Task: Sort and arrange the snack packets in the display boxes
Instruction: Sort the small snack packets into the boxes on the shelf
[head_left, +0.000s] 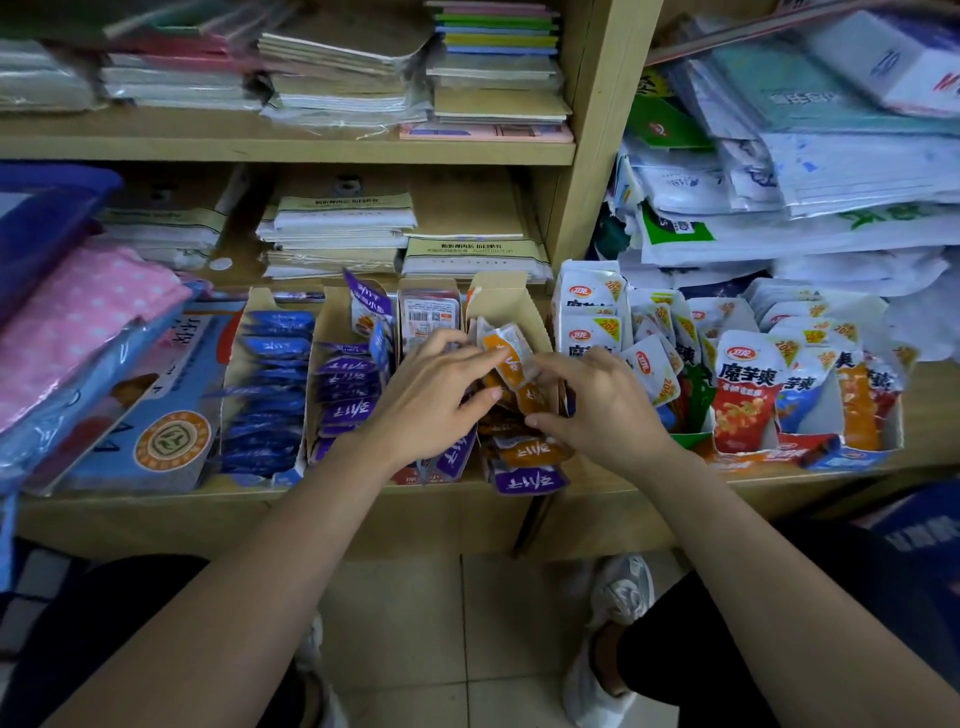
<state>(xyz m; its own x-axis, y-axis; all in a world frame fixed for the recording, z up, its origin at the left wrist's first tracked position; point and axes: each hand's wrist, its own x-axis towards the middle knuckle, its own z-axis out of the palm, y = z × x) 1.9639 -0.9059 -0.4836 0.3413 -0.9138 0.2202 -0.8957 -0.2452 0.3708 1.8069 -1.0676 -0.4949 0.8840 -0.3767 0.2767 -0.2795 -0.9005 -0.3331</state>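
Left hand (436, 395) and right hand (597, 410) each pinch orange packets (511, 359) over a cardboard display box (511, 301)

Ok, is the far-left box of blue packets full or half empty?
Full: blue packets fill the box in an overlapping row from back flap to front edge.

2 bare forearms are extended forward and inward across the front edge of the shelf (156, 514), with the wrists kept roughly straight. The left hand (431, 395) is turned palm down, fingers reaching right and thumb tucked beneath, and an orange packet (511, 358) is pinched between them. The right hand (602, 410) is held just beside it, back upward, fingers bent toward the same packet, thumb pointed left; a grip cannot be confirmed.
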